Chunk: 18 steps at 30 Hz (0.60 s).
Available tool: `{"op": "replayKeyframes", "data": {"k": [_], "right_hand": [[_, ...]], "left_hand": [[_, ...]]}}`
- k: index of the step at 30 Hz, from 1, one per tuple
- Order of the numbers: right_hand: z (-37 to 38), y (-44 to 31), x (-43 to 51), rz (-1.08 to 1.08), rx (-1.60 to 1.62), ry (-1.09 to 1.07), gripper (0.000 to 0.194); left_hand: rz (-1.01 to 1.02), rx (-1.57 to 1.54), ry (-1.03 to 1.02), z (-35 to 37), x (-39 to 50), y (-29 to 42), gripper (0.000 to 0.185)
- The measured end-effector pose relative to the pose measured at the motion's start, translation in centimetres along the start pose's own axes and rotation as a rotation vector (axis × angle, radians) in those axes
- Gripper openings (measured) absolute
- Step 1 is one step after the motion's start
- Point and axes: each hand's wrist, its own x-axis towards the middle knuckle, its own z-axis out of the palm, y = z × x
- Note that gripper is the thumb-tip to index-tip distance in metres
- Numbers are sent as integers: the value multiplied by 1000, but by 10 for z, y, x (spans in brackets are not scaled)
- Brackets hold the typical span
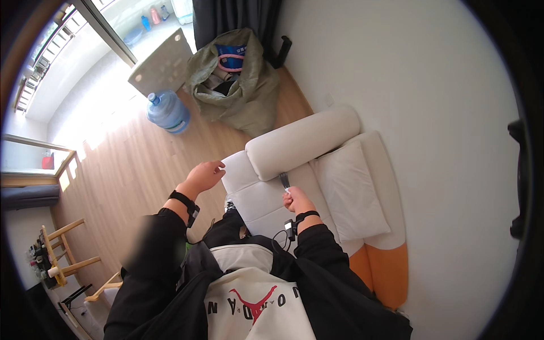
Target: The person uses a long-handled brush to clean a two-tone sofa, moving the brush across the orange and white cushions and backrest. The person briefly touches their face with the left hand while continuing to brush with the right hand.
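Observation:
My right hand [296, 200] is closed around the pale handle of a dark, brush-like tool [284, 180]; whether it is a brush or a fork I cannot tell. Its dark end points at the lower edge of the white bolster armrest [304, 142] of a sofa, above the quilted white seat [267, 199]. My left hand [206, 175] holds nothing, its fingers loosely bent, beside the seat's front left corner. To the right of the tool, a white pillow [350, 191] leans on the backrest [384, 182].
Beyond the armrest stands a green woven sack [242, 100] full of things. A blue water jug [168, 112] and a pale board [163, 63] are on the wood floor to its left. A wooden rack [63, 250] stands far left; the white wall [446, 148] runs along the right.

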Motion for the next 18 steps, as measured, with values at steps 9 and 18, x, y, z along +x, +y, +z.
{"op": "replayKeyframes", "data": {"k": [9,18], "right_hand": [[-32,-44,-14,-289,160,112,14],[61,67,-2,129,-297,-164,19]], "left_hand": [[8,-21,19,-1,-26,-9,34],[-54,23,22,3,-49,-18,35]]}}
